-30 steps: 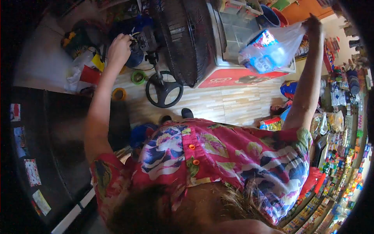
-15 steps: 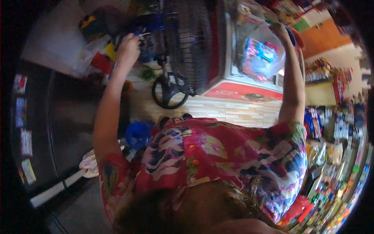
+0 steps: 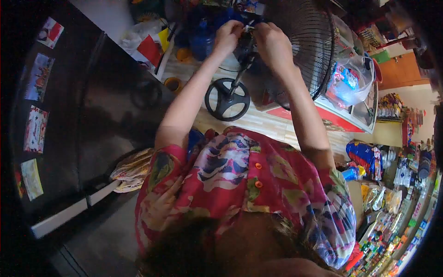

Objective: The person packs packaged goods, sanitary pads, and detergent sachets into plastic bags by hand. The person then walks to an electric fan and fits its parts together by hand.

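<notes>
A standing fan with a black wire cage and a round black base stands in front of me. Close together near the top of its pole, my left hand and my right hand are both closed, fingers pinched. A small pale thing lies between my fingertips, too small to name. Right of the fan, a clear plastic bag with blue and pink packets rests on a white and red freezer; neither hand touches it.
At left rises a dark fridge with pictures stuck on its door. Behind my left arm are a blue water jug, a red folder-like piece and white plastic bags. Shelves of packaged goods line the right side.
My right hand has left the plastic bag on the freezer and come across to beside my left hand. The view has shifted, and both hands now meet by the fan.
</notes>
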Motion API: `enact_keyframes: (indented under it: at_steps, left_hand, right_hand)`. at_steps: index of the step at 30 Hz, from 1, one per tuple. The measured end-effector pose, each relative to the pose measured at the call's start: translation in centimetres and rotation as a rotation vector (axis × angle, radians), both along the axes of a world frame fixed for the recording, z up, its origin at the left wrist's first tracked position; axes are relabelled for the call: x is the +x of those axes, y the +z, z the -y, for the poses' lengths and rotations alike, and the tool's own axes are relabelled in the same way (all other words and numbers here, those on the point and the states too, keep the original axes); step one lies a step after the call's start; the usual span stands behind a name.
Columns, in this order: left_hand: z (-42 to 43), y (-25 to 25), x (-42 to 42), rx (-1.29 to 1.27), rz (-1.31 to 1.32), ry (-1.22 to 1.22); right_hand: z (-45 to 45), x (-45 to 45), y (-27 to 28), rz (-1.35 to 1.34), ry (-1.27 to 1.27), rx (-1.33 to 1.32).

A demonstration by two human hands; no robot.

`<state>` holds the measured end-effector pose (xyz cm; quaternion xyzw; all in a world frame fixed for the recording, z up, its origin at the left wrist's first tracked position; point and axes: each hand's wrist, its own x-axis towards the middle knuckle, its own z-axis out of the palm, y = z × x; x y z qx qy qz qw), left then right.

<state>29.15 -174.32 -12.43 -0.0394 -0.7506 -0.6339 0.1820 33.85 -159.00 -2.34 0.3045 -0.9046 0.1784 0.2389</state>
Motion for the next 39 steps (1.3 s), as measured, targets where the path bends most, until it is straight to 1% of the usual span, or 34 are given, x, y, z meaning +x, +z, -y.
enact_keyframes:
  at_steps: [1,2,4,5,8,9,11,12,14,15,17,18,20,23,25,26,27,28,30,31,33,34,35,36,37,38,39]
  left_hand:
    - [0.2,0.2,0.0,-0.122,-0.08,0.089]
    - [0.3,0.0,-0.2,-0.105,-0.097,0.068]
    - [0.2,-0.2,-0.4,-0.072,-0.126,0.026]
    - [0.3,-0.2,-0.5,-0.147,-0.156,0.051]
    - [0.5,-1.2,-1.6,-0.116,-0.167,-0.039]
    - [0.7,-0.9,-1.2,-0.182,-0.161,-0.049]
    - [1.0,0.1,-0.6,-0.317,-0.157,-0.069]
    - [0.9,-0.2,-0.9,-0.321,-0.196,-0.045]
    - [0.8,-0.9,-1.6,-0.329,-0.27,0.007]
    - [0.9,-1.0,-1.6,-0.31,-0.235,-0.027]
    - [0.9,-0.8,-2.0,-0.268,-0.171,-0.095]
    - [0.9,-0.5,-1.9,-0.239,-0.169,-0.078]
    - [0.8,-0.2,-1.5,-0.187,-0.152,-0.044]
    - [0.5,-0.4,-1.5,-0.188,-0.148,-0.02]
    - [0.3,-1.4,-1.2,-0.102,-0.207,-0.019]
    - [-0.1,-1.2,-1.5,-0.052,-0.257,-0.016]
    - [-0.1,-1.4,-1.7,-0.105,-0.244,-0.045]
    - [-0.1,-2.0,-1.7,-0.076,-0.261,-0.017]
    - [0.3,-3.3,-1.1,-0.022,-0.284,0.044]
    - [1.0,-2.7,0.6,-0.083,-0.181,0.085]
    - [1.0,-5.1,2.1,-0.206,0.023,0.087]
    - [0.7,-6.9,2.5,-0.268,0.125,0.085]
    - [-0.2,-9.1,2.5,-0.309,0.055,0.103]
    - [-1.7,-11.6,2.2,-0.35,-0.013,0.121]
    - [-2.8,-12.9,1.8,-0.391,-0.083,0.136]
    - [-3.6,-13.1,1.3,-0.376,-0.02,0.069]
    - [-4.5,-13.2,0.7,-0.361,0.041,-0.002]
  right_hand:
    - [0.8,-2.6,-2.3,0.063,-0.038,0.03]
    - [0.9,-4.5,-3.7,0.12,-0.074,0.06]
    - [1.0,-5.7,-4.8,0.159,-0.063,0.039]
    - [1.0,-6.0,-5.1,0.181,-0.058,0.029]
    - [1.0,-5.7,-5.0,0.173,0.013,-0.035]
    - [1.1,-5.3,-4.5,0.194,0.019,-0.019]
    - [1.0,-6.0,-5.1,0.128,0.044,0.018]
    - [1.1,-6.2,-5.3,0.094,0.061,0.036]
    - [1.5,-6.0,-5.9,0.048,-0.04,0.13]
    - [1.7,-5.9,-6.2,0.026,-0.09,0.177]
    - [1.6,-6.0,-6.8,-0.014,-0.109,0.277]
    - [1.6,-6.0,-6.9,-0.033,-0.116,0.329]
    - [1.8,-6.2,-6.8,-0.047,-0.142,0.344]
    - [2.5,-5.6,-6.2,-0.024,-0.182,0.359]
    - [1.9,-6.3,-7.1,-0.056,-0.216,0.416]
    - [1.7,-6.8,-7.2,-0.019,-0.24,0.429]
    - [1.7,-7.1,-7.3,0.011,-0.264,0.44]
    - [1.8,-7.4,-6.9,0.036,-0.285,0.447]
    - [1.6,-6.9,-5.0,-0.047,-0.177,0.457]
    - [1.6,-6.1,-4.0,-0.079,-0.124,0.459]
    - [2.3,-2.8,0.6,0.08,-0.347,0.478]
    - [-0.2,-2.4,0.7,-0.268,-0.218,0.336]
    - [-2.1,-1.8,2.4,-0.356,-0.227,0.276]
    - [-3.6,-0.4,5.5,-0.333,-0.25,0.301]
    - [-4.5,1.8,7.9,-0.405,-0.294,0.205]
    - [-3.8,4.1,11.5,-0.238,-0.271,0.153]
    - [-5.8,3.8,12.2,-0.315,-0.294,0.256]
